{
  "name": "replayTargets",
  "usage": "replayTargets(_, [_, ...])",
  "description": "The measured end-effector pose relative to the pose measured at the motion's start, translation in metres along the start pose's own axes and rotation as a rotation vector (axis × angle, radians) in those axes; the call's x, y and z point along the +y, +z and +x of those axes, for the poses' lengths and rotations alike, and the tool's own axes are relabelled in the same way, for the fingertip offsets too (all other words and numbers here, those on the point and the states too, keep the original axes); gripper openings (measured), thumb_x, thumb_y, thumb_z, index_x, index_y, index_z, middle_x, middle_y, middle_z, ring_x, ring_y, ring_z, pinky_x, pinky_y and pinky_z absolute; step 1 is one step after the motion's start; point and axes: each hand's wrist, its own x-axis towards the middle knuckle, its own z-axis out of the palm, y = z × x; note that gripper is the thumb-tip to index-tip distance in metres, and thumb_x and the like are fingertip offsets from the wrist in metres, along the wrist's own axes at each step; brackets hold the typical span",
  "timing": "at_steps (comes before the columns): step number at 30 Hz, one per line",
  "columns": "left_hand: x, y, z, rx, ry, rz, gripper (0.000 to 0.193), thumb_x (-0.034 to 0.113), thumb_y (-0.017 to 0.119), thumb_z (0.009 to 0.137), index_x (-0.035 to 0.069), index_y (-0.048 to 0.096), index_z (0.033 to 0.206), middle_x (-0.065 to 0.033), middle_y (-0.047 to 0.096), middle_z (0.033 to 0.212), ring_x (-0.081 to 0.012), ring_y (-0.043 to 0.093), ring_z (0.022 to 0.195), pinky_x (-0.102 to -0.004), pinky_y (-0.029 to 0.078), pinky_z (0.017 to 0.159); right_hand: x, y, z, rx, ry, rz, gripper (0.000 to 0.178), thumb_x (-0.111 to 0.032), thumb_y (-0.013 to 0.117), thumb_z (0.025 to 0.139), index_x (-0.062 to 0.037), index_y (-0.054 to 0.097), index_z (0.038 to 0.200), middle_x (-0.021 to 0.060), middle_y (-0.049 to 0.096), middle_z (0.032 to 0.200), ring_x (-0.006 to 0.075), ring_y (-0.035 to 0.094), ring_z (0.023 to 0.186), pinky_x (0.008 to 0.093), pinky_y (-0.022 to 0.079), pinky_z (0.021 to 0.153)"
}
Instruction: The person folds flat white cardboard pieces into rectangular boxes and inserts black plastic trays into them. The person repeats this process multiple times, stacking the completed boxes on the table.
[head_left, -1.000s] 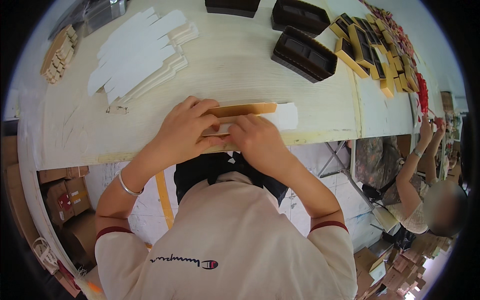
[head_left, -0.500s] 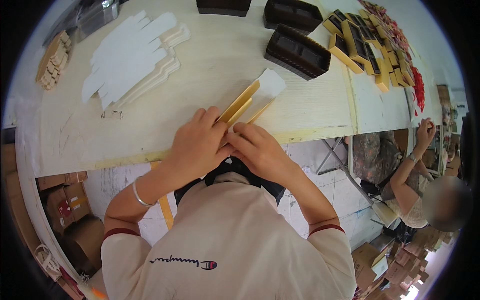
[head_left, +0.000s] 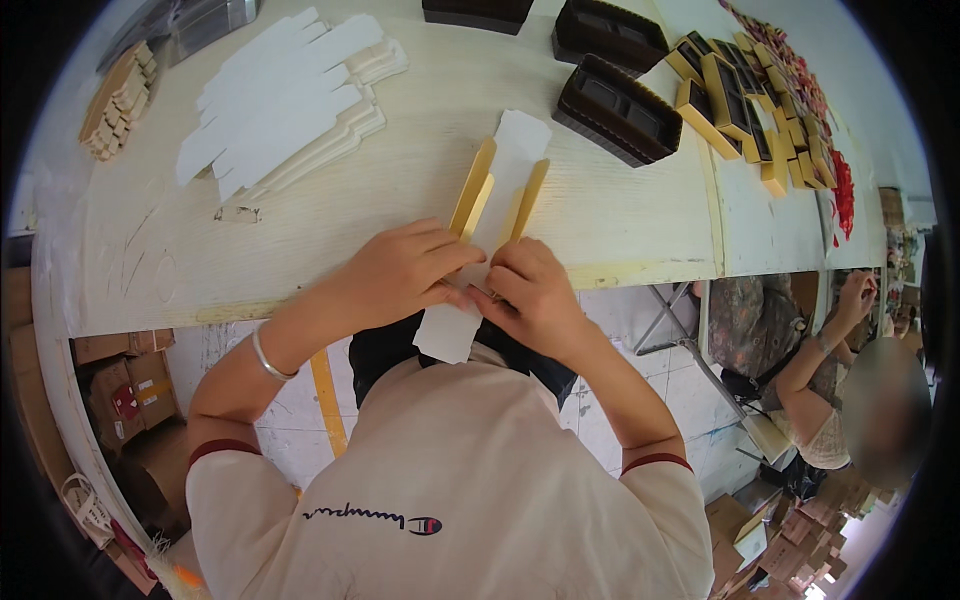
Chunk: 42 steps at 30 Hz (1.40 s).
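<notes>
Carton (head_left: 507, 170) swung from slanting off to the right to pointing more straight out ahead of the hands; its gold side walls now stand wider apart, and its near white flap shows on the body side of the hands.

Left hand (head_left: 428, 265) and right hand (head_left: 528, 287) both closed, pinching its near end at the table edge; fingertip contact partly hidden. White inner face up between walls.

Other containers: dark brown trays (head_left: 620, 112) ahead-right of the hands, nested, top one divided into wells. Gold boxes (head_left: 722, 95) farther right, several with dark trays seated inside. White flat blanks (head_left: 280, 105) stacked ahead-left. Brown cardboard boxes (head_left: 128, 400) below the tabletop, left of the hands.
</notes>
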Motion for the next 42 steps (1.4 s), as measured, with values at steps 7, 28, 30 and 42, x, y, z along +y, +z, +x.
replayTargets(7, [0.005,0.016,0.005,0.087,-0.054,-0.001,0.016,0.011,0.073,0.072,0.005,0.06,0.078,-0.0058,0.056,0.073,-0.0254,0.056,0.071,-0.0369,0.047,0.063,-0.021,-0.012,0.008,-0.077,0.571,0.53,0.032,0.008,0.069,0.073,-0.0039,0.054,0.099,0.0127,0.056,0.105,0.0287,0.059,0.077,0.0363,0.049,0.069])
replayTargets(28, [0.009,0.024,0.008,0.171,-0.242,-0.466,0.032,0.001,0.051,0.094,0.005,0.037,0.122,-0.0153,0.046,0.128,-0.017,0.057,0.092,-0.0292,0.048,0.075,-0.002,0.01,-0.01,0.416,0.263,0.367,0.042,0.011,0.067,0.078,-0.0024,0.053,0.116,0.0136,0.058,0.105,0.0176,0.056,0.07,0.027,0.049,0.059])
replayTargets(30, [0.014,0.027,0.007,0.241,-0.258,-0.438,0.028,-0.001,0.053,0.093,0.004,0.042,0.117,-0.0163,0.044,0.128,-0.0182,0.058,0.09,-0.0288,0.049,0.073,-0.006,0.005,-0.014,0.25,0.203,0.104,0.04,0.008,0.068,0.075,-0.0015,0.057,0.112,0.0144,0.056,0.108,0.0194,0.056,0.074,0.0287,0.049,0.061])
replayTargets(42, [0.023,0.032,0.002,0.243,-0.203,-0.022,0.013,0.001,0.067,0.077,-0.001,0.06,0.088,-0.012,0.058,0.085,-0.031,0.059,0.073,-0.0379,0.048,0.063,-0.005,-0.006,-0.003,-0.137,0.106,-0.28,0.03,-0.003,0.067,0.065,-0.0016,0.062,0.094,0.0109,0.056,0.094,0.0255,0.055,0.073,0.0344,0.042,0.062])
